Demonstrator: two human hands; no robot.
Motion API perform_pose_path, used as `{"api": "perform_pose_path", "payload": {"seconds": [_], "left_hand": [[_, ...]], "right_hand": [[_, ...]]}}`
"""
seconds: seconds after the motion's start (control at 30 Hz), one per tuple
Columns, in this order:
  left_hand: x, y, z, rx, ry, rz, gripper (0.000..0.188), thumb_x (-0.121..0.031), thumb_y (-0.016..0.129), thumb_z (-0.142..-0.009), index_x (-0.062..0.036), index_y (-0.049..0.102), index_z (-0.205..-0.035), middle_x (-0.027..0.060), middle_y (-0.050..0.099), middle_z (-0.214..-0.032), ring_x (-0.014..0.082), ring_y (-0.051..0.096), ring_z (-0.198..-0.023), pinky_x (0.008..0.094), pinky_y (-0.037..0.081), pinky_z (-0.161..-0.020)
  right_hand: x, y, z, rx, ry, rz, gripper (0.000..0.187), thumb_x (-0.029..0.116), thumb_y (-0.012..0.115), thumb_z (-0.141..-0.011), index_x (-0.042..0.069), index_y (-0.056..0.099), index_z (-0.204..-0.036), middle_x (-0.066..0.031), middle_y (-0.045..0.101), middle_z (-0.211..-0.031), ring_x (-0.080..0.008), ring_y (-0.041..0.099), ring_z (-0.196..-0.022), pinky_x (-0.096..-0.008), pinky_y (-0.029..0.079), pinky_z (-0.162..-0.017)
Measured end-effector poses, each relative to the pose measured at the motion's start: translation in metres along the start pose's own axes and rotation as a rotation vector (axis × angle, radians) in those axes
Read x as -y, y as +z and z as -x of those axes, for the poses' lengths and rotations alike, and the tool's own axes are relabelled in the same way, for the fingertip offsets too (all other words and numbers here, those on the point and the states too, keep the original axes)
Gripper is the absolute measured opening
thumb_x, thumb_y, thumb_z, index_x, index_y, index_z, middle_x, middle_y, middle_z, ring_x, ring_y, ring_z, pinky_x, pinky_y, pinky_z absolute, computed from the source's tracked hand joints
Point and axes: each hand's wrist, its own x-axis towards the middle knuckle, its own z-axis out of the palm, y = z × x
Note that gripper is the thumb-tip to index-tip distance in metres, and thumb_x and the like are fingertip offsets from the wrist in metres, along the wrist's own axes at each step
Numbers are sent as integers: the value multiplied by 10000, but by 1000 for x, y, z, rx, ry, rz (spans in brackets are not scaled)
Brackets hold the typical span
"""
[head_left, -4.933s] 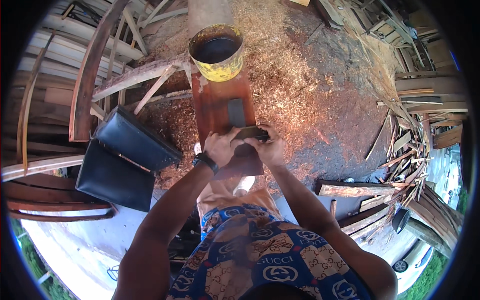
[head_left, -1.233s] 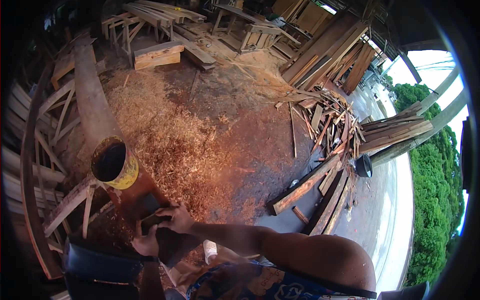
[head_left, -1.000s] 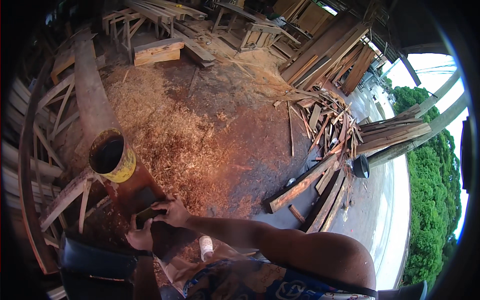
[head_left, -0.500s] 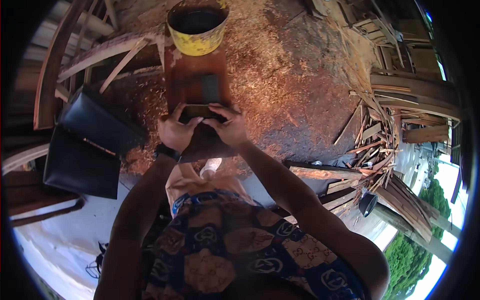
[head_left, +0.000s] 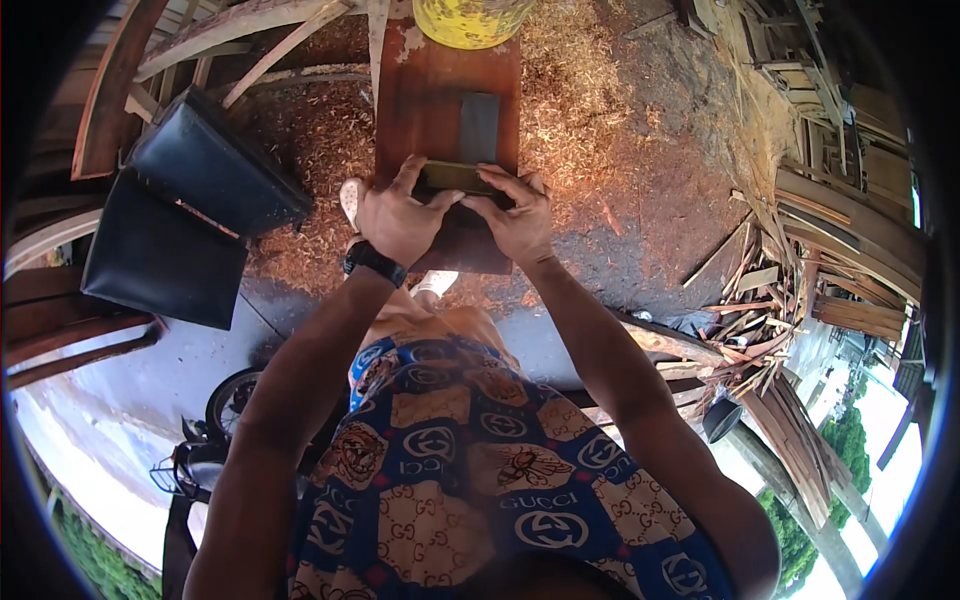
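An olive-brown rectangular block [head_left: 450,178] lies crosswise between my two hands, low over a reddish-brown wooden board [head_left: 415,110]. My left hand [head_left: 402,222] pinches its left end, thumb on the near side and fingers at the far edge. At the right end, my right hand [head_left: 518,215] grips it the same way. Both thumb tips nearly meet at the block's near edge. Just beyond the block, a flat dark grey rectangular piece [head_left: 479,125] rests on the board. Whether the block touches the board cannot be made out.
A yellow bucket [head_left: 470,28] stands at the board's far end. Wood shavings [head_left: 580,110] cover the ground around. Black padded seats [head_left: 165,255] are at left, with a motorcycle wheel [head_left: 235,400] below them. Scrap wood [head_left: 755,300] is heaped at right.
The whole view has shifted, so the board, bucket and hands now appear farther right and higher. Both hands keep their grip on the block, still just short of the grey piece.
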Motion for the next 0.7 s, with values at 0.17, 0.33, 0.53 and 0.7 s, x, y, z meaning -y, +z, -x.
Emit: {"api": "perform_pose_path", "payload": {"seconds": [0.17,0.33,0.53,0.7], "left_hand": [[-3,9,-62,-30,-15,29,625,-463,899,-729,-60,759,-1186,152,717,-650,310,745,-637,430,601,-645],[2,5,-40,-22,1,27,643,-466,903,-725,-46,759,-1190,147,713,-636,303,746,-645,421,602,-658],[1,9,-29,-38,19,5,638,-450,908,-721,-28,760,-1176,116,701,-605,279,746,-632,418,596,-661],[5,8,-72,5,26,-97,608,-503,871,-762,-57,770,-1163,132,710,-627,319,739,-651,402,599,-671]], "right_hand": [[-11,3,-66,-88,-68,-20,411,388,908,-746,200,800,-1095,105,762,-1203,-166,602,-986,-421,338,-1012],[-11,6,-36,-41,-12,3,410,391,903,-751,191,799,-1093,104,759,-1206,-174,593,-973,-411,337,-1015],[-3,0,-34,-18,-31,-42,406,387,882,-781,176,798,-1117,101,757,-1212,-177,581,-968,-380,328,-1011],[-9,4,-80,-75,-25,-64,418,376,891,-774,158,795,-1117,92,762,-1208,-181,577,-968,-354,345,-999]]}}
